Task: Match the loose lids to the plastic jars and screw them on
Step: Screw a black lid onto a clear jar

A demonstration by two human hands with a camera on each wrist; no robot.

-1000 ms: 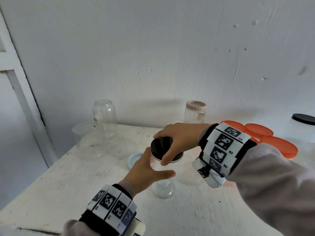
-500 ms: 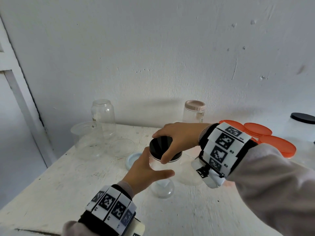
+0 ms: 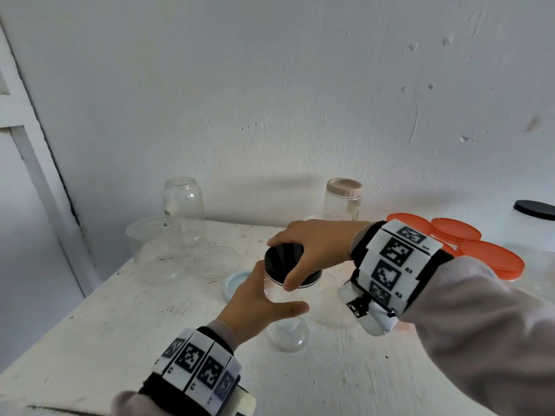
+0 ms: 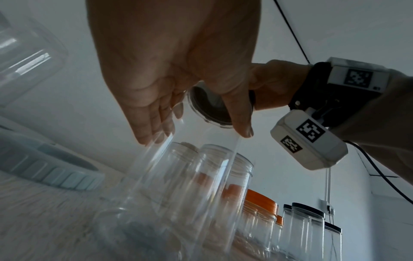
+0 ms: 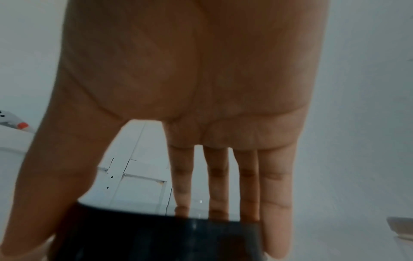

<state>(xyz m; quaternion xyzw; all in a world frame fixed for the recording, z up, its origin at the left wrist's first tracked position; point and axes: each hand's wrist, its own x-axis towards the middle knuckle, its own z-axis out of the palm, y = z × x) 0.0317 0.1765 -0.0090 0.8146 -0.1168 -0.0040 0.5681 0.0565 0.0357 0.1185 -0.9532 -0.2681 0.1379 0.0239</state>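
Note:
A clear plastic jar [image 3: 285, 322] stands on the white table [image 3: 90, 325] near its middle. My left hand [image 3: 261, 304] grips the jar's body, thumb in front and fingers behind. A black lid [image 3: 283, 259] sits on the jar's mouth. My right hand [image 3: 309, 250] reaches over it from the right, with thumb and fingers curled round the lid's rim. In the left wrist view the jar [image 4: 178, 176] rises toward the lid [image 4: 210, 109]. The right wrist view shows my fingers [image 5: 274, 203] wrapped down over the black lid [image 5: 156, 238].
A pale blue lid [image 3: 235, 282] lies just left of the jar. Clear jars [image 3: 183, 205] and clear tubs [image 3: 156, 250] stand at the back left, a pink-lidded jar [image 3: 344, 199] at the back. Orange-lidded jars [image 3: 492, 259] and a black-lidded jar [image 3: 534, 210] crowd the right.
Both hands stay on the jar and its black lid. The grip and position look nearly the same across the frames.

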